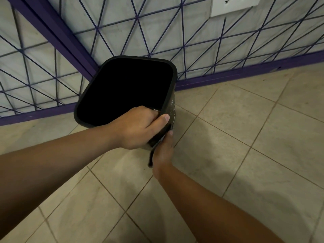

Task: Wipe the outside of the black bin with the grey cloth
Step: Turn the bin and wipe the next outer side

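The black bin (172,95) is held off the tiled floor, its open mouth tilted toward me. My left hand (138,128) grips its near rim, fingers inside and thumb on the outside wall. Below it, my right hand (163,151) presses the grey cloth (151,157) against the bin's lower outside wall. Only a dark strip of the cloth shows beside my palm; the rest is hidden under the hand and the bin.
A purple metal frame (52,32) with crossed purple wires stands against the white wall right behind the bin. A white wall socket (233,4) sits at the top right. Beige floor tiles (245,137) spread out to the right and in front.
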